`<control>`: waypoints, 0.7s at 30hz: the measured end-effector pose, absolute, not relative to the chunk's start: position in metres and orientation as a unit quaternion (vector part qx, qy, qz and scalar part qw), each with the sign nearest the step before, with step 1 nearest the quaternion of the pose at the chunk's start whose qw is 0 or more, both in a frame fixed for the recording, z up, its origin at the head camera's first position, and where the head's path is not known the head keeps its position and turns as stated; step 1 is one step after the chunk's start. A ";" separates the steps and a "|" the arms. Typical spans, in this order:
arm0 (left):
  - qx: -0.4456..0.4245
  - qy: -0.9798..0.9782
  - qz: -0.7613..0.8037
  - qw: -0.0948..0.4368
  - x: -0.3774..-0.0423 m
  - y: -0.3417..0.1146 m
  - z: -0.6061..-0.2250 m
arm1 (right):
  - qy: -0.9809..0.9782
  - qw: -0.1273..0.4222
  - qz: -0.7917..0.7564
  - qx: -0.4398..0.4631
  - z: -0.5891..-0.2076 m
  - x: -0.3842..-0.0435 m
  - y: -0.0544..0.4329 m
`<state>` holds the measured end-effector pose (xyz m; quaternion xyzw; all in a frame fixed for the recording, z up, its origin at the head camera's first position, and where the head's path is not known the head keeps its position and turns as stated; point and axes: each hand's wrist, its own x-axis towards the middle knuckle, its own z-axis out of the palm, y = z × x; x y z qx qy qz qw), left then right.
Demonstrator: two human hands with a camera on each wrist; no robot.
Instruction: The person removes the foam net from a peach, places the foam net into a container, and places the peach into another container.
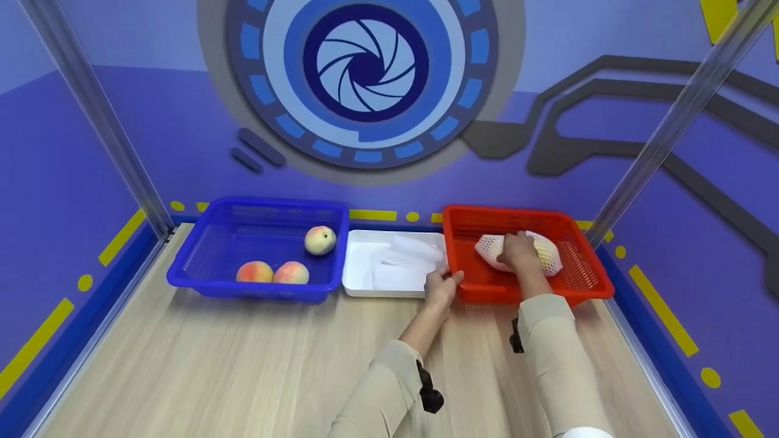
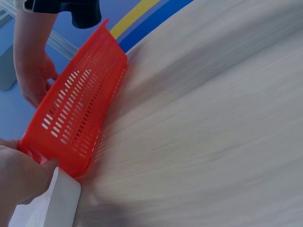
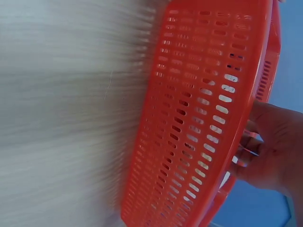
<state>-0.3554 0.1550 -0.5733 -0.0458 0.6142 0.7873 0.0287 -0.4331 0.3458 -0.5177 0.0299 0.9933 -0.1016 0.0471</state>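
Observation:
In the head view, my left hand [image 1: 442, 288] grips the near left corner of the red basket [image 1: 487, 295], its thumb by the rim. My right hand [image 1: 521, 250] reaches over the near rim into that basket, fingers curled down on a fruit in a white foam net [image 1: 548, 254]. Another netted piece [image 1: 490, 249] lies just left of the hand. In the right wrist view, the basket's slotted wall [image 3: 189, 127] partly hides the fingers and most of the netted fruit.
A blue basket [image 1: 182, 277] at the left holds three bare peaches, one of them a pale peach [image 1: 320, 240]. Between the baskets, a white tray [image 1: 359, 286] carries several white foam nets [image 1: 398, 274]. Metal posts [image 1: 681, 115] and printed panels surround the wooden table [image 1: 243, 365].

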 end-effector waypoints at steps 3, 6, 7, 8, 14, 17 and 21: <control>-0.046 0.612 0.789 0.031 -0.356 0.156 -0.572 | 0.993 0.039 -0.108 0.022 -0.518 -0.437 0.347; -0.050 0.610 0.790 0.036 -0.355 0.156 -0.571 | 0.990 0.053 -0.126 0.019 -0.519 -0.439 0.347; -0.050 0.609 0.791 0.037 -0.355 0.156 -0.571 | 0.989 0.057 -0.134 0.021 -0.519 -0.440 0.347; -0.050 0.610 0.790 0.037 -0.355 0.156 -0.571 | 0.988 0.060 -0.142 0.023 -0.519 -0.440 0.346; -0.055 0.617 0.784 0.032 -0.355 0.157 -0.572 | 0.987 0.099 -0.127 0.008 -0.513 -0.431 0.347; -0.056 0.620 0.782 0.031 -0.356 0.158 -0.571 | 0.987 0.121 -0.101 -0.005 -0.509 -0.424 0.351; -0.055 0.619 0.783 0.033 -0.357 0.158 -0.571 | 0.979 0.160 -0.125 0.000 -0.506 -0.418 0.356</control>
